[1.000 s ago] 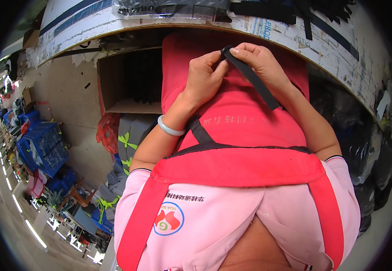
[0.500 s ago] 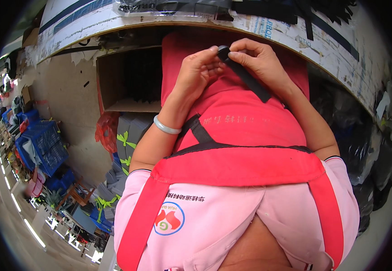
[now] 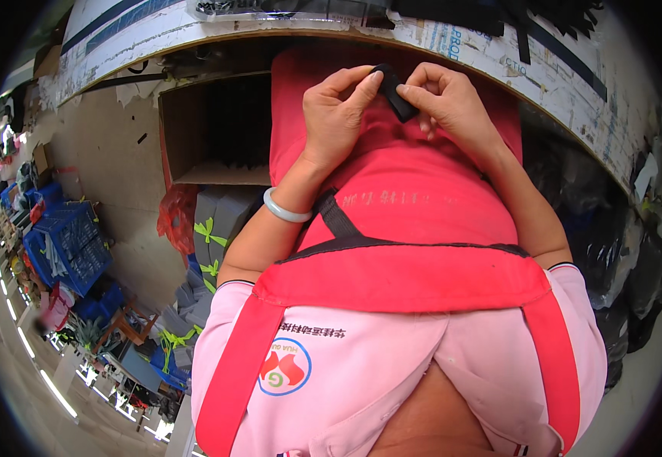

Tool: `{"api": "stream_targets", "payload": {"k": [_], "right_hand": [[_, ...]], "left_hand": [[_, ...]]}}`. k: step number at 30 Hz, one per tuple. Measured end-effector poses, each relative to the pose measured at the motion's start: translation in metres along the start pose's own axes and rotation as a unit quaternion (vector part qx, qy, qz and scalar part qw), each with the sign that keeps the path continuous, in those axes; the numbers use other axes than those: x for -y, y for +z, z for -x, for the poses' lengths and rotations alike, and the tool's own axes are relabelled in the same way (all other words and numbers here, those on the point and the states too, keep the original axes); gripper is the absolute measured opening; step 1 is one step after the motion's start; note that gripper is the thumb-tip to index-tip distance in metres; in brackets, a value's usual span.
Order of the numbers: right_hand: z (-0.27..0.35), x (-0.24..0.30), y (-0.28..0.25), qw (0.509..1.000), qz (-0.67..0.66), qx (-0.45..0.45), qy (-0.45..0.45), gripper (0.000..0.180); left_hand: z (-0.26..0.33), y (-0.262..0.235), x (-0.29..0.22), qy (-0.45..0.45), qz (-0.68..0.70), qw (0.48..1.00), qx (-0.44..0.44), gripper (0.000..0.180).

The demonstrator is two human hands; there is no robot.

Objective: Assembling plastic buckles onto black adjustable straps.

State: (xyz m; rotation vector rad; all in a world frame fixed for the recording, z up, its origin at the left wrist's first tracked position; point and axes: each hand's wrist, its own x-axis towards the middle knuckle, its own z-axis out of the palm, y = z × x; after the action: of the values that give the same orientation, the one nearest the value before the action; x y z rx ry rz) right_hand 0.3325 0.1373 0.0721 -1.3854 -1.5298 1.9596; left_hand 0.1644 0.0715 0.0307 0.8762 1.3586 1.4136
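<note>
Between my hands, above the red apron point(image 3: 422, 206) on my lap, is a short, doubled-looking piece of black strap point(image 3: 396, 99). My left hand point(image 3: 335, 114) pinches its upper left end between thumb and fingers. At the other side, the thumb and index finger of my right hand point(image 3: 453, 107) grip its edge, with the remaining fingers curled beneath. The strap slants down to the right. How its layers lie is hard to make out.
A worktable point(image 3: 312, 26) crosses ahead, holding a clear plastic package point(image 3: 285, 9) and black strips point(image 3: 525, 46). To the left stand an open cardboard box point(image 3: 228, 174), a red plastic bag point(image 3: 177, 217), grey bundles point(image 3: 228, 213) with green ties and a blue crate point(image 3: 72, 245).
The strap's long free tail, which hung down to the right, no longer shows; the piece now looks short. My right hand has shifted slightly right and down along it.
</note>
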Motion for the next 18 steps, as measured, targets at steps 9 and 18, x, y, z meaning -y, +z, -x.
{"api": "stream_targets", "payload": {"k": [9,18], "right_hand": [[-0.005,-0.006,0.001,0.999,-0.031,0.019,0.010,0.017],[-0.008,-0.015,0.009,0.982,-0.163,-0.017,-0.097,0.020]], "left_hand": [[0.000,0.000,0.003,0.037,-0.001,0.999,0.001,0.015],[-0.001,-0.005,0.006,0.084,0.035,0.993,0.071,0.021]]}}
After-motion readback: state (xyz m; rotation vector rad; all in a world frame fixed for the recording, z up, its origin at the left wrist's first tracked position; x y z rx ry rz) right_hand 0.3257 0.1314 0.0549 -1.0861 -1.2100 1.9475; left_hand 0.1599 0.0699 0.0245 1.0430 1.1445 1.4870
